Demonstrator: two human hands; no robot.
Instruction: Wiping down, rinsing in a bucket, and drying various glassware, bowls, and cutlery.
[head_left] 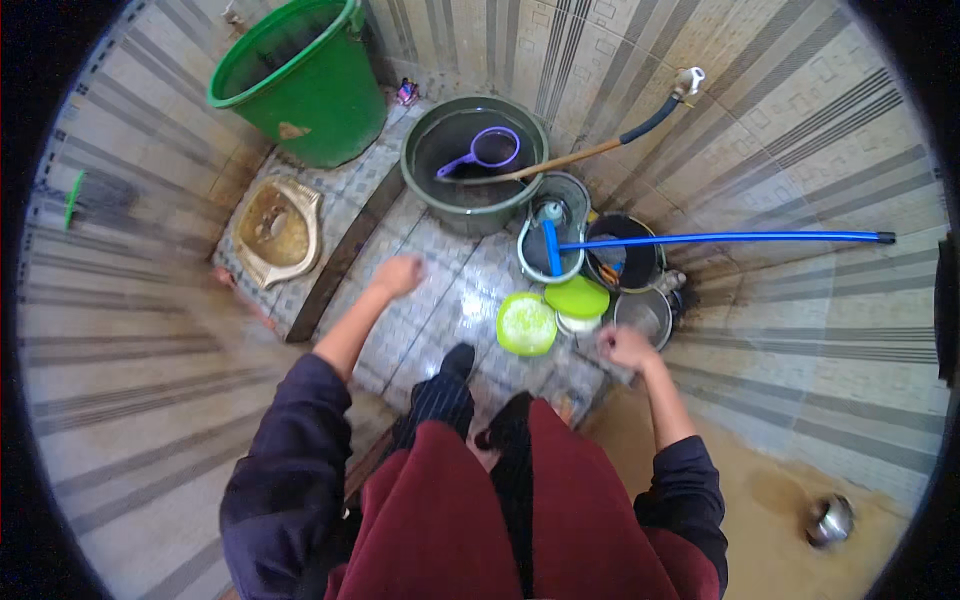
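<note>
- Right hand point(627, 347), nearest, curled loosely, holding nothing clearly visible, just beside the steel pot point(645, 315) at four o'clock.
- Green plate point(526, 324) lies flat at its nine o'clock.
- Blue mop handle point(720, 238) runs three o'clock.
- Left hand point(398, 275) closed, empty.

I note glossy plastic green bucket point(300, 85), lime plates point(527, 324) at 12 o'clock; shiny steel pot point(645, 315); wet glazed floor tiles point(440, 300); matt cloth sleeves point(290, 440).
</note>
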